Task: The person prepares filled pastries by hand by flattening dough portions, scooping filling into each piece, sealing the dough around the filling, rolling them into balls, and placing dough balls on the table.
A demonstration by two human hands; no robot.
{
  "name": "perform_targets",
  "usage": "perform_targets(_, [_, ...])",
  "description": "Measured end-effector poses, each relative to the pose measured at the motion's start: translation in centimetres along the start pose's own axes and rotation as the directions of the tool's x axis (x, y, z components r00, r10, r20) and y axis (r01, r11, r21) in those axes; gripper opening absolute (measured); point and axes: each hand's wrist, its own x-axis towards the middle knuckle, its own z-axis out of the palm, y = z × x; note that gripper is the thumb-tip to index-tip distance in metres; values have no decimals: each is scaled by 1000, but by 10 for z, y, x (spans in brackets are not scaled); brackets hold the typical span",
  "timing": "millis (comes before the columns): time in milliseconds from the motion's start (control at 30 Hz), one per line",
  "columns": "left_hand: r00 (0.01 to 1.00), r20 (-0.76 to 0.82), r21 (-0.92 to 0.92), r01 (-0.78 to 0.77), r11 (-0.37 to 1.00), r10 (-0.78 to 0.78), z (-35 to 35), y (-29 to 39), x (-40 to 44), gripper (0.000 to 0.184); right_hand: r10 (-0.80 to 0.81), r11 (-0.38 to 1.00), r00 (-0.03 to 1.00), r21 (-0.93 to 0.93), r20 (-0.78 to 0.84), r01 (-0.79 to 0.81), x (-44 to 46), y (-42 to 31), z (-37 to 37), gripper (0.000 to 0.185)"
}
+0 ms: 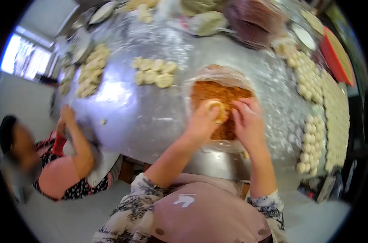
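A plastic-lined tray of orange-brown crumbly filling lies in front of me on the metal table. Over its left part, my left hand is closed round a pale dough wrapper, with some orange filling showing at it. My right hand is over the right side of the filling, fingers bent down into or just above it; whether they pinch any filling is hidden. Flat dough pieces lie in two rows to the left of the tray.
Finished-looking white dough balls stand in rows at the right, beside a sheet of pale pieces and a red bowl. Piled dough pieces lie at the left. A co-worker sits at the left table edge. Plastic bags stand behind.
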Motion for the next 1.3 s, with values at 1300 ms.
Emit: perform_targets(1300, [980, 193, -291, 111, 950, -55, 54, 22, -32, 40, 473, 645, 869, 729, -145, -229, 4, -36, 36, 39])
